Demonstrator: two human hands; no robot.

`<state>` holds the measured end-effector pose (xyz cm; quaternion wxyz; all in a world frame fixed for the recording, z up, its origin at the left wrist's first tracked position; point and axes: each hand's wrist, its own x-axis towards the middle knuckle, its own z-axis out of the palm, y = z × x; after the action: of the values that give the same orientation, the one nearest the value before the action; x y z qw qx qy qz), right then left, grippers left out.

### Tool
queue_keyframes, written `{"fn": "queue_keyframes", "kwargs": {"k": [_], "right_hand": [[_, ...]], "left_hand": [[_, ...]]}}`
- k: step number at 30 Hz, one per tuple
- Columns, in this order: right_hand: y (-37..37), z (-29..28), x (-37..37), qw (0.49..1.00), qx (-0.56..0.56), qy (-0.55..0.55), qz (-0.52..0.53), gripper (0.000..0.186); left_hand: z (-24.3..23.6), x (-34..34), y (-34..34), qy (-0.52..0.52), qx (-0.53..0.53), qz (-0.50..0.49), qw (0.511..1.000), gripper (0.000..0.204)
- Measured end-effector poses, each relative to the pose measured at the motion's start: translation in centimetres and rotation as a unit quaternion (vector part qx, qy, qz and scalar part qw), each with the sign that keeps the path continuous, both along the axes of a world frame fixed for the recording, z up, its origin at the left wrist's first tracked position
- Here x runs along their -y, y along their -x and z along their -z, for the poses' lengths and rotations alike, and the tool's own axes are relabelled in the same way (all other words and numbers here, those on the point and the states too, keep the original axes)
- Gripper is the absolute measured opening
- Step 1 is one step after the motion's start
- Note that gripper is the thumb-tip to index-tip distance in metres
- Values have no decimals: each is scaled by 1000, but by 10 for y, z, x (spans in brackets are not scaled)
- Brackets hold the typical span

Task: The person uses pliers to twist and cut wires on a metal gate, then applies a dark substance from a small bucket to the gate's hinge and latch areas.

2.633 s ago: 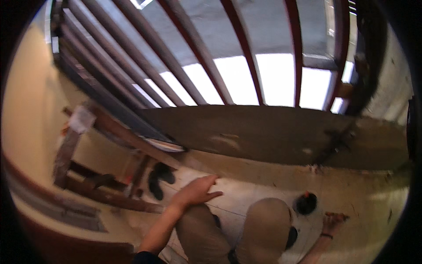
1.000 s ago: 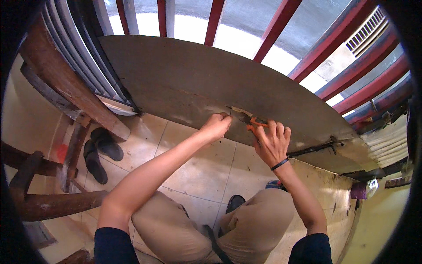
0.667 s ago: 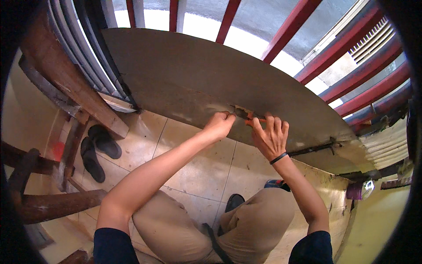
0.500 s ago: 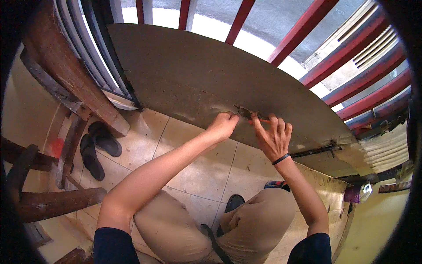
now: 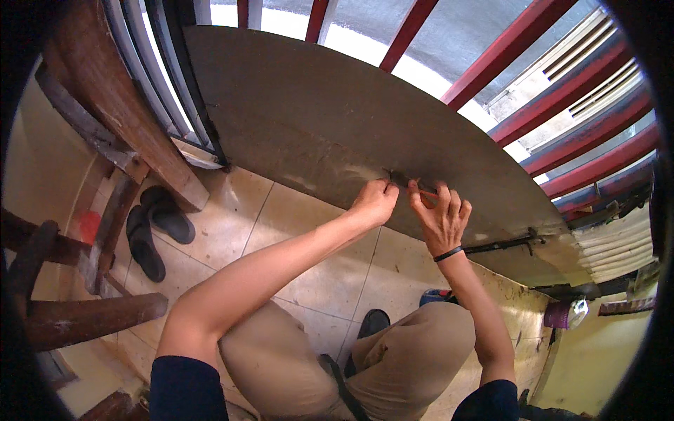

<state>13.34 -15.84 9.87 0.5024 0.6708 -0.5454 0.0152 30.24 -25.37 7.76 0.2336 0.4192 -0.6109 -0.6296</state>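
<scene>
In front of me a grey-brown panel [image 5: 302, 105] forms the lower part of a gate, with a small dark damaged spot [image 5: 397, 175] low in its middle. At that spot my left hand [image 5: 375, 203] is closed in a pinch; whatever lies between thumb and forefinger is too small to name. Just right of it, my right hand [image 5: 444, 216] grips a thin orange-red stick-like tool [image 5: 428, 194] between thumb and fingers, its tip toward the damaged spot. The other right fingers are bent and spread. The two hands nearly touch.
Red bars [image 5: 411, 35] rise above the panel. A black bolt rod [image 5: 502, 243] runs along its lower right. Wooden furniture legs [image 5: 119, 105] and dark sandals [image 5: 168, 214] are at left on the tiled floor [image 5: 316, 259]. A purple basket [image 5: 558, 314] sits at far right.
My left hand has moved slightly right, closer to my right hand. The right hand stays near the damaged spot, still holding the orange-red tool. The view has shifted a little.
</scene>
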Motion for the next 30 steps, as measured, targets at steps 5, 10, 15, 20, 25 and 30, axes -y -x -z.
{"fn": "queue_keyframes", "kwargs": {"k": [5,10,15,20,25,30], "right_hand": [[-8,18,0,998,57,22,24,54],[-13,22,0,990,126,37,58,50],[-29,24,0,960,256,-13,111,48],[-43,10,-2,892,404,-92,179,51],[-35,30,-14,842,504,-149,123,58],[-34,32,-16,716,649,-220,132,58]], "left_hand": [[2,-3,0,36,-20,-26,999,34],[-3,-5,2,52,-1,-10,999,34],[6,-1,-4,38,-4,-24,999,35],[12,4,-9,42,7,-8,999,37],[6,5,-13,71,28,7,997,39],[7,7,-20,95,25,-17,995,38]]}}
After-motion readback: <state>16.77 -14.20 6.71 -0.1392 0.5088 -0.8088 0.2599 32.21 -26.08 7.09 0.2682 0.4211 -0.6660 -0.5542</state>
